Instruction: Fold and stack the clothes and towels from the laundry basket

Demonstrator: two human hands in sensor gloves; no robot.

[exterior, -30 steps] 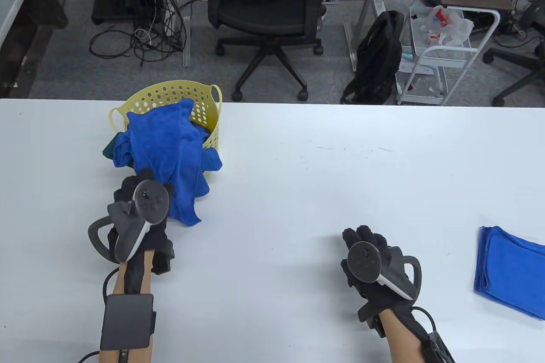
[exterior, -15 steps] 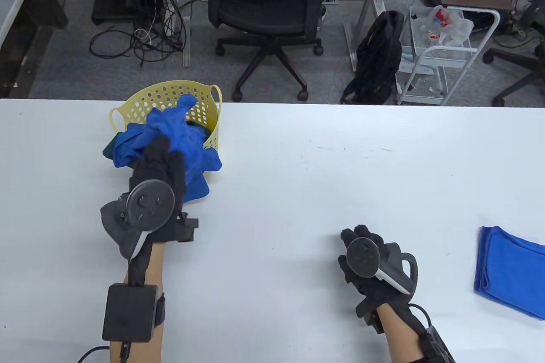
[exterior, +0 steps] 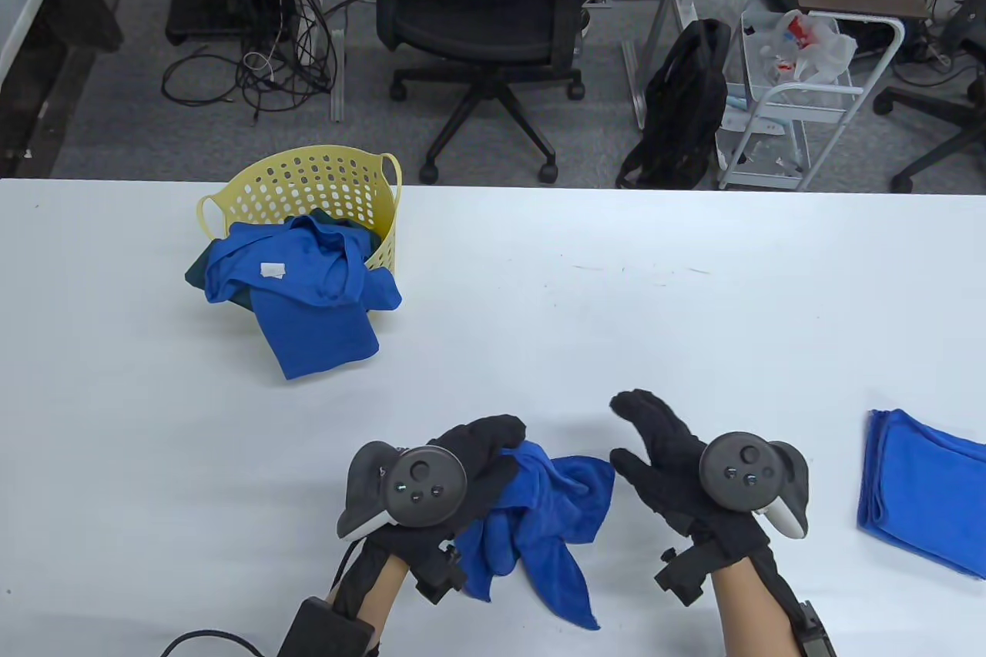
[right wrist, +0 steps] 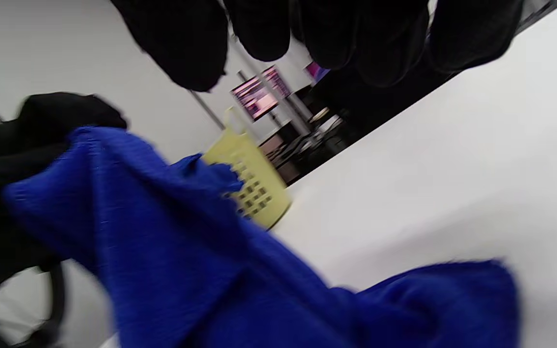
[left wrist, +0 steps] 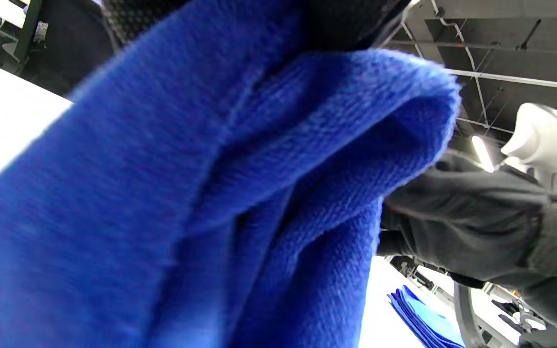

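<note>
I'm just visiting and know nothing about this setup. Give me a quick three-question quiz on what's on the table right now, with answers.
1. True or false: the left hand holds a crumpled blue towel.
2. Where does the folded blue towel lie? A) inside the basket B) near the table's right edge C) under the left hand
3. Fill in: the yellow laundry basket lies tipped on its ____, with blue clothes spilling onto the white table.

Key: 1 true. 2 B. 3 side. The right hand holds nothing, its fingers straight beside the towel.
</note>
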